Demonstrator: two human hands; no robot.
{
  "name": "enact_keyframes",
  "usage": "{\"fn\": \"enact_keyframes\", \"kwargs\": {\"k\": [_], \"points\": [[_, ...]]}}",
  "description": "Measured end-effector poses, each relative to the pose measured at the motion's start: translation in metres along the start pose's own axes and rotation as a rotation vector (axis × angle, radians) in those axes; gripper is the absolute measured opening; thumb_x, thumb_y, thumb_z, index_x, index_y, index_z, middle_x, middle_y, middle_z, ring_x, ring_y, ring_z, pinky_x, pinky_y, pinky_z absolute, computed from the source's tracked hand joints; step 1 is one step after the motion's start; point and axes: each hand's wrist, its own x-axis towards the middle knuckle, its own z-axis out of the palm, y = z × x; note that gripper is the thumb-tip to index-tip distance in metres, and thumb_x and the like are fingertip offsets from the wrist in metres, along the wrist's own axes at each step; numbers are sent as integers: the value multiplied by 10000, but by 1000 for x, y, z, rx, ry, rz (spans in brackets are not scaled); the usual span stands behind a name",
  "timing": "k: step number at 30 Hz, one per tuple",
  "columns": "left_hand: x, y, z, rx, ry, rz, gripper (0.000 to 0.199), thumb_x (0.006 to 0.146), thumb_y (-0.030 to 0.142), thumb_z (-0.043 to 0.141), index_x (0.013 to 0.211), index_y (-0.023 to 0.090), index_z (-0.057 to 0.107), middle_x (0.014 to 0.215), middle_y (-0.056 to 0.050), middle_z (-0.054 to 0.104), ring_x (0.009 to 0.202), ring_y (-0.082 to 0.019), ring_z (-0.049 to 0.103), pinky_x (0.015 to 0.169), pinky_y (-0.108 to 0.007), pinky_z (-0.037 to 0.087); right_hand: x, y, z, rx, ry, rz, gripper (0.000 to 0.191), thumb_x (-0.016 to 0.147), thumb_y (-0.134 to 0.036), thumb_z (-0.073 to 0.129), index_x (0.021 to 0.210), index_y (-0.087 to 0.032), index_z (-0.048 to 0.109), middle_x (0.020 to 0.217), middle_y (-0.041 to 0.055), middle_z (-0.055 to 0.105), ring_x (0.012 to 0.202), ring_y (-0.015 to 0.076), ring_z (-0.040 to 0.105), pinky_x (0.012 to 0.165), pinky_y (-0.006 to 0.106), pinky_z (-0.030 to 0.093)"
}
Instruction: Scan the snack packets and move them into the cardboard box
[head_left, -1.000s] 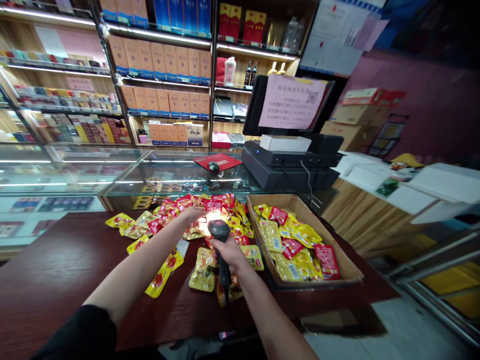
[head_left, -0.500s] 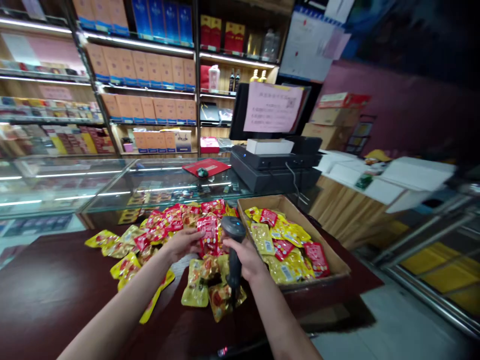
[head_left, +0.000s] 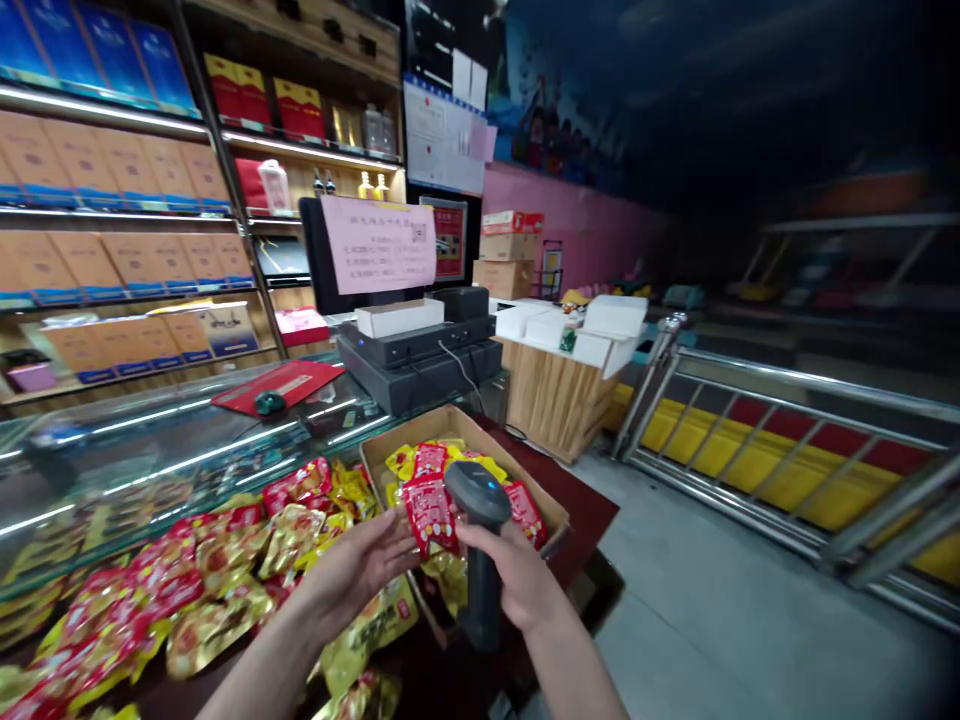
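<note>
My right hand (head_left: 517, 570) is wrapped around the handle of a black barcode scanner (head_left: 480, 500), its thumb by the edge of a red snack packet (head_left: 430, 510). On the packet's other side my left hand (head_left: 367, 565) grips it at the fingertips, with the palm turned inward. The packet is up in front of the scanner head, over the near left part of a cardboard box (head_left: 551, 535). More red and yellow packets lie inside the box. A heap of red, gold and yellow snack packets (head_left: 225, 560) spreads to the left of it.
Behind the heap runs a glass display counter (head_left: 172, 430), with a red folder (head_left: 277, 385) and a dark mouse (head_left: 270, 402) on top. A monitor (head_left: 319, 255) stands on a black cash drawer (head_left: 420, 370). To the right is a metal railing (head_left: 750, 470).
The view has swung right. Both hands, with the scanner and red packet, have moved from over the loose packets to over the box's near left side.
</note>
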Motion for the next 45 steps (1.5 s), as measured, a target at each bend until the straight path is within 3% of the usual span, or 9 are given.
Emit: {"fn": "enact_keyframes", "kwargs": {"k": [4,7,12,17,22,26,30,38,45], "points": [[50,-11,29,16,-31,-33,327,846,257,564,1116,76,598,1102,-179,640,1034,-256,612,1007,-418,401,6,-20,-29,-7,120,-90,360,589,-251,774,930,-175,690,916,30,700,889,175,615,799,257,454],[73,-18,35,46,4,-36,297,827,253,591,1061,72,623,1119,-189,632,1082,-265,586,1009,-400,404,13,-27,-44,-17,198,-177,389,603,-252,765,975,-183,677,977,38,698,956,197,615,850,280,454],[65,-14,18,73,65,-45,344,822,244,596,1129,90,610,1176,-184,609,1126,-269,559,1011,-392,404,17,-28,-45,2,177,-161,366,603,-252,764,952,-177,685,983,53,697,997,226,614,877,312,461],[9,5,-17,54,132,54,355,827,265,592,1135,92,622,1204,-170,599,1165,-271,528,1023,-376,399,14,-11,-5,46,-49,-10,373,601,-256,769,957,-173,695,1031,75,686,1074,261,585,926,356,444],[-67,19,-72,6,323,211,339,831,254,584,1136,112,625,1252,-146,573,1188,-267,508,1015,-381,418,13,21,48,-60,-245,80,359,575,-261,788,913,-170,705,1007,78,693,1071,268,585,940,372,431],[-123,20,-121,-14,488,317,348,819,249,603,1141,119,619,1256,-141,571,1199,-261,498,1011,-379,425,10,52,87,-91,-345,182,331,587,-255,780,900,-180,699,974,64,696,991,236,616,893,348,461],[-158,15,-159,32,635,415,334,792,275,644,1100,144,635,1277,-128,556,1206,-250,492,1006,-369,427,7,81,125,-107,-420,271,315,582,-229,774,878,-167,686,943,55,688,899,189,629,823,297,489],[-166,3,-192,168,789,472,406,749,293,684,1136,192,617,1338,-100,505,1212,-244,482,996,-364,406,15,133,170,-274,-388,400,301,552,-225,747,833,-163,657,627,-11,623,528,111,554,493,226,426],[-138,-8,-196,289,818,521,408,739,242,658,1140,185,607,1252,-93,577,1176,-221,504,1003,-331,350,19,142,177,-317,-356,341,235,537,-209,740,746,-144,656,605,-9,612,564,106,553,531,218,413]]}}
